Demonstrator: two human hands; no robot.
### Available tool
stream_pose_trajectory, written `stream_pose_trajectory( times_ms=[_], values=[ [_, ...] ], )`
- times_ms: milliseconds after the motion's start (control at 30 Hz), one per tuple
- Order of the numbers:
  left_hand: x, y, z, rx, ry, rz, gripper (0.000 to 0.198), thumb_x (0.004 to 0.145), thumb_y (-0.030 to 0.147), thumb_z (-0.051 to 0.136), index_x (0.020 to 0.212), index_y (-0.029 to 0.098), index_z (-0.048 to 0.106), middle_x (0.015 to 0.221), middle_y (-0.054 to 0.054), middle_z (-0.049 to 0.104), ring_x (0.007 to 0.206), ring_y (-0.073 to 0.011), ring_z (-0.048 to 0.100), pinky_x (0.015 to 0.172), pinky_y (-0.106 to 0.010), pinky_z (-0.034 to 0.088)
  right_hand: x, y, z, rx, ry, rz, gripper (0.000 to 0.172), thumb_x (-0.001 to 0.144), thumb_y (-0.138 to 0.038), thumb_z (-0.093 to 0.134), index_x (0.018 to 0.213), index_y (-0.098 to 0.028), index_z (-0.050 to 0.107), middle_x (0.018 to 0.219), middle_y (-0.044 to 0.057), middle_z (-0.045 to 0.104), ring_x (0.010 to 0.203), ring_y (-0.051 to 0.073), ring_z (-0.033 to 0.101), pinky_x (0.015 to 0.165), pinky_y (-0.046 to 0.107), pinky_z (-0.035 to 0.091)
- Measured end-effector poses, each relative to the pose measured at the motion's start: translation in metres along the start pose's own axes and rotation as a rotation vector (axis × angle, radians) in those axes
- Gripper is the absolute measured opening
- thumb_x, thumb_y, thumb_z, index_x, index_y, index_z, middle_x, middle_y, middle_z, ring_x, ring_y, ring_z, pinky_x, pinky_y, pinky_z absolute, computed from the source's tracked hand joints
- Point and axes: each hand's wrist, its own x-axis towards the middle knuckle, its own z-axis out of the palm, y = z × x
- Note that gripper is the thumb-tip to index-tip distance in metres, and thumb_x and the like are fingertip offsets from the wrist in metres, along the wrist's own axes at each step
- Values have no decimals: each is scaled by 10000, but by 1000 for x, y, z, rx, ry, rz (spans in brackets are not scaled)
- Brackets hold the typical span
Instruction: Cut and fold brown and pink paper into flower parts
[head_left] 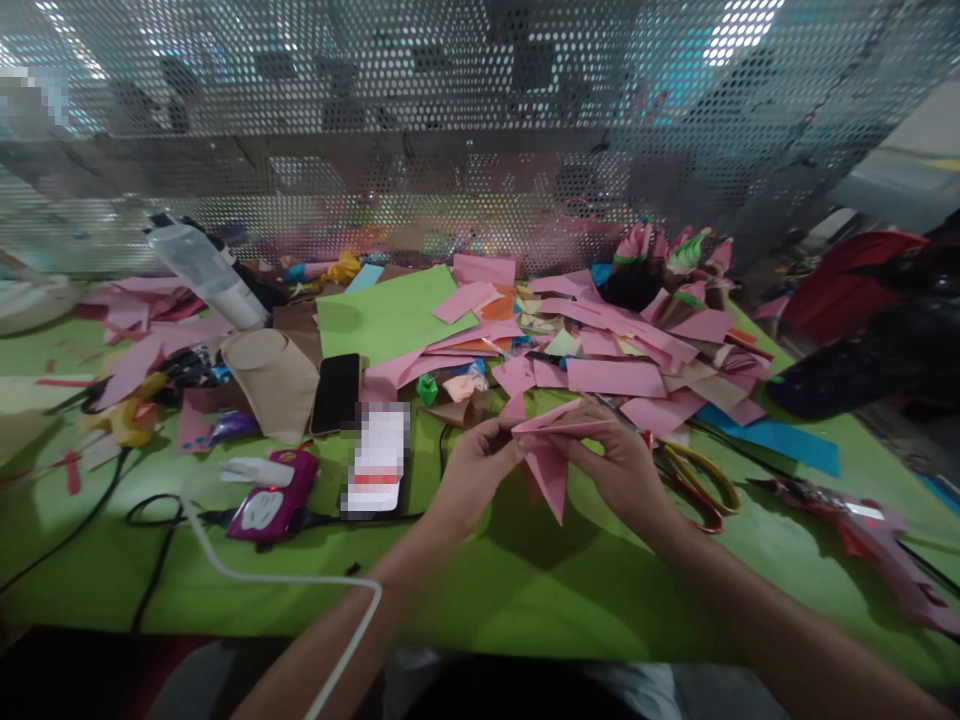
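A folded piece of pink paper (549,475) is held up between both hands above the green table, one pointed corner hanging down. My left hand (480,465) pinches its left side with thumb and fingers. On the other side, my right hand (611,455) grips the paper's upper right part, its thumb pressed close to the left thumb. Some fingertips are hidden behind the paper. Just right of my right hand lie scissors (701,480) with yellow and red handles. Loose pink paper strips (615,377) are heaped beyond the hands.
A pink glue gun (874,530) lies at the right. On the left are a lit phone (377,460), a dark phone (336,393), a magenta power box (271,497) with cables, and a leaning bottle (206,270). A perforated metal screen (450,150) stands behind the table (600,610).
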Motion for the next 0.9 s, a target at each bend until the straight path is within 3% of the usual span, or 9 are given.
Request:
stream_pose_trajectory(
  times_ms=[233,367,467,600,733,900],
  values=[
    [0,-2,1,61,8,61,246,774,360,718,933,176,755,882,-52,744,865,-192,657,779,-300,521,-1,0,1,168,11,57,170,773,-433,754,750,-265,757,815,36,700,859,237,619,802,391,491],
    [2,-1,0,111,50,69,239,763,338,702,921,169,761,846,-49,745,842,-196,660,768,-298,524,-2,-1,-3,182,30,82,180,790,-417,747,870,-256,747,897,39,719,886,238,639,810,381,493],
    [3,-3,-1,170,71,85,234,769,331,684,913,166,764,839,-52,751,827,-206,667,737,-293,526,-2,0,-7,47,87,12,166,811,-386,728,913,-255,726,913,40,724,886,243,644,797,383,492],
    [2,-6,-1,263,58,121,201,806,275,620,909,184,766,845,-43,759,805,-199,680,716,-272,513,-1,-1,-10,-337,124,-243,71,837,-307,695,887,-267,725,894,50,730,884,262,630,793,412,462],
    [-1,-6,1,501,50,181,235,802,169,562,909,204,768,863,-32,766,790,-200,681,728,-276,494,-2,-6,-7,-481,56,-357,75,864,-307,675,891,-274,736,901,57,737,906,270,626,813,423,446],
    [-4,-7,1,605,-27,248,250,804,149,550,922,212,761,901,-39,769,834,-216,689,762,-291,486,0,-7,-5,-354,-93,-224,137,896,-384,643,931,-274,717,919,43,749,922,268,642,938,468,416]
  ],
)
